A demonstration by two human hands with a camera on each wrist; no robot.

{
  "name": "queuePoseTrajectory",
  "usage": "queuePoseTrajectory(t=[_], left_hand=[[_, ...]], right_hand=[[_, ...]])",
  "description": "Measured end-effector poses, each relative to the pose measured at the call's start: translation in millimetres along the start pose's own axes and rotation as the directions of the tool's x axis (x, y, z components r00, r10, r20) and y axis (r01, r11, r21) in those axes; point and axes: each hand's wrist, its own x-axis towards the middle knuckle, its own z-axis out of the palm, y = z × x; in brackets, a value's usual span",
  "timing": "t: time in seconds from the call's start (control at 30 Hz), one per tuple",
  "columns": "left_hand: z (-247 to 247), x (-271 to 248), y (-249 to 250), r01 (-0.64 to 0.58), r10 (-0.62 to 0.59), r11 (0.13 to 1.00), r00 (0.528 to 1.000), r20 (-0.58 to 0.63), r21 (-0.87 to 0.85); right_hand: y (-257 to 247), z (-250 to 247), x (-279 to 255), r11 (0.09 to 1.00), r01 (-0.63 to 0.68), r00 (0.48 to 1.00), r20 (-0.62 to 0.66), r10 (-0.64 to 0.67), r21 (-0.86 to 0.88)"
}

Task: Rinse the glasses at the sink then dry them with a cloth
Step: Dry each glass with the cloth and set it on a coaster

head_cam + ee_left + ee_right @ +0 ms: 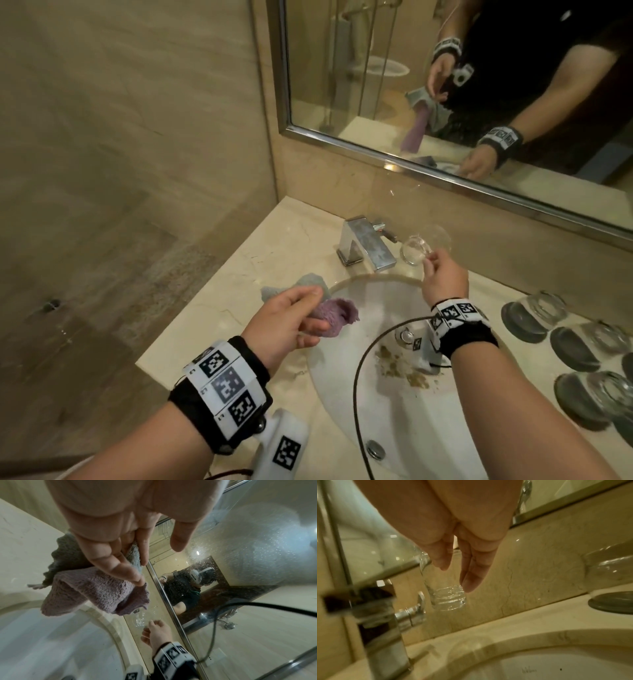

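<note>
A clear glass [419, 248] is up in the air just right of the faucet [366, 245], behind the sink [376, 308]. My right hand [442, 274] pinches it by its side, thumb opposite fingers. The right wrist view shows the same glass [447, 596] with its thick base lowest, in front of the marble backsplash. My left hand [294, 318] hovers over the sink's left rim and grips a bunched grey and purple cloth [337, 313]. In the left wrist view the cloth [96, 591] hangs from my thumb and fingers. No water is seen running.
Several glasses [544, 308] stand upside down on dark round coasters [575, 349] on the counter at the right. Brown flecks [397, 366] lie in the basin near the drain. A mirror [445, 85] runs along the back wall. A black cable [358, 377] loops over the sink.
</note>
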Motion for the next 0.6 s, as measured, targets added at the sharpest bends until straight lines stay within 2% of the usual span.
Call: queuePoseTrajectory(t=[0.1,0.2,0.27,0.3,0.33,0.37,0.4,0.43,0.47,0.53,0.6], left_hand=[[10.9,-3.2,-2.9,0.009,-0.009,1.000,1.000,-0.002,-0.019],[27.7,-8.9,-5.4,0.015,-0.014,0.999,1.000,0.018,-0.046],[40.7,-12.2,-7.3,0.020,-0.018,0.998,0.999,0.038,-0.052],[47.1,-13.9,-8.6,0.022,-0.020,0.998,0.999,0.049,-0.054],[53.4,-15.6,-9.5,0.023,-0.019,0.998,0.998,0.062,-0.055],[59.6,-17.0,-10.4,0.019,-0.015,0.998,0.997,0.075,-0.054],[65.2,-18.5,-11.2,0.012,-0.008,0.998,0.996,0.086,-0.054],[70.9,-19.6,-12.0,0.006,0.000,0.998,0.995,0.095,-0.057],[75.7,-20.7,-13.1,-0.001,0.007,0.998,0.995,0.102,-0.060],[84.0,-21.7,-16.9,-0.018,0.023,0.999,0.993,0.112,-0.048],[90.0,-23.6,-21.7,-0.031,0.035,0.999,0.993,0.113,-0.033]], right_hand=[[-3.5,-36.7,-36.7,0.989,0.046,0.998,-0.057,-0.038,0.141],[-6.4,-69.4,-72.1,0.967,0.069,0.998,-0.023,-0.066,0.246],[-6.6,-87.0,-90.6,0.928,0.031,0.999,0.019,-0.041,0.371],[-7.5,-94.6,-99.5,0.868,-0.026,0.999,0.052,0.000,0.495],[-9.0,-101.6,-108.3,0.756,-0.100,0.994,0.100,0.046,0.647],[-11.2,-107.7,-116.5,0.574,-0.190,0.981,0.174,0.083,0.797],[-13.7,-112.9,-123.8,0.355,-0.281,0.960,0.264,0.095,0.892],[-16.0,-117.9,-131.0,0.156,-0.360,0.933,0.350,0.089,0.920],[-17.1,-121.9,-137.7,0.001,-0.422,0.904,0.421,0.076,0.906],[-18.6,-128.8,-150.3,-0.210,-0.493,0.861,0.509,0.024,0.844],[-20.0,-133.9,-161.2,-0.348,-0.503,0.845,0.534,-0.007,0.791]])
